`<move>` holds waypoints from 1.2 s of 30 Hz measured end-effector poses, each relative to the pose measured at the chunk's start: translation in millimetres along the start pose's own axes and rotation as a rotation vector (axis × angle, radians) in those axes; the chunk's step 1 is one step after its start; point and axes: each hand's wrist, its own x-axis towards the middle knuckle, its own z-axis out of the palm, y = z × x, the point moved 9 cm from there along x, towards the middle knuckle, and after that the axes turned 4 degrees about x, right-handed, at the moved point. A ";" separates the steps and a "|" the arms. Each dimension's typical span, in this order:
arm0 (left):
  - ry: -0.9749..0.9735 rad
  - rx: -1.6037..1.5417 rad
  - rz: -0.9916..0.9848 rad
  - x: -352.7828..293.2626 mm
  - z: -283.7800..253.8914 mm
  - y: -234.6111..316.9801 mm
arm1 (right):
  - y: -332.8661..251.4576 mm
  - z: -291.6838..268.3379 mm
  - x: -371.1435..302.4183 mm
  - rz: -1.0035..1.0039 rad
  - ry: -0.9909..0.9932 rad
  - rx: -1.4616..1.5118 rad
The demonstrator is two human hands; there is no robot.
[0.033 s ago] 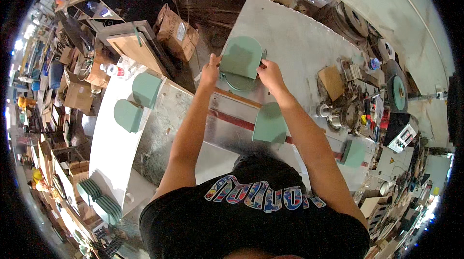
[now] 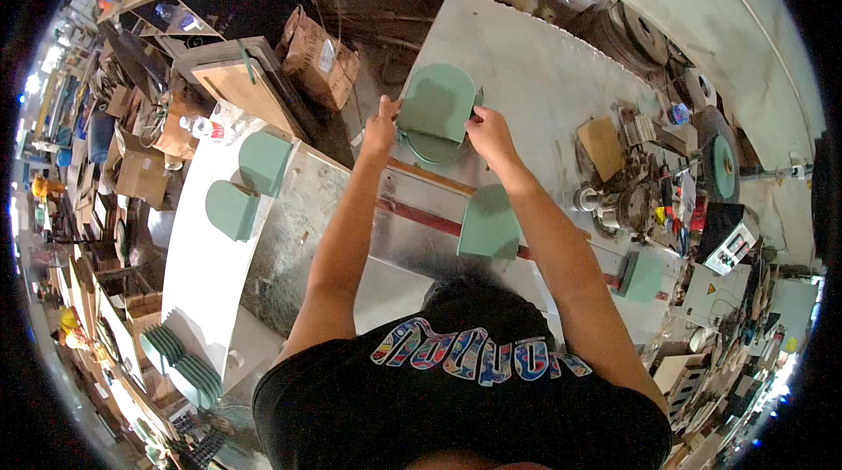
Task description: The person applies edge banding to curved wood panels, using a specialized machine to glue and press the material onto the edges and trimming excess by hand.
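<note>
Over the light grey tabletop (image 2: 544,58) I hold a pale green panel (image 2: 438,102) with a rounded far end. My left hand (image 2: 380,130) pinches its left edge. My right hand (image 2: 491,137) grips the opposite edge, fingers closed. A second green rounded piece (image 2: 431,149) shows just below the held panel, mostly hidden; whether the two are joined I cannot tell. Nearer to me, beside my right forearm, lies another green panel (image 2: 489,223). A smaller-looking green piece (image 2: 643,276) rests farther right.
Two green panels (image 2: 263,163) lie on a white surface (image 2: 197,242) at left, near a plastic bottle (image 2: 202,127). Several more stand stacked (image 2: 180,365) at lower left. Boards (image 2: 237,89) and a brown package (image 2: 320,58) lean beyond. Clutter and a wooden block (image 2: 601,147) sit at right.
</note>
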 end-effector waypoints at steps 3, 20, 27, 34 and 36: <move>-0.016 0.009 -0.100 4.0 4.2 -5.9 | -10.8 -4.9 -4.9 -0.029 0.017 -0.062; 0.451 0.107 0.599 -87.3 -14.0 50.3 | 19.4 -63.4 -66.9 -0.013 0.073 -0.105; -0.173 0.572 0.207 -174.7 97.2 -81.8 | 167.3 -94.4 -216.7 0.241 0.060 -0.360; -0.323 0.632 0.088 -178.3 115.5 -73.3 | 187.3 -80.4 -227.3 0.303 -0.020 -0.028; -0.340 0.511 0.051 -174.7 107.5 -59.9 | 157.1 -90.5 -221.0 0.356 -0.037 0.186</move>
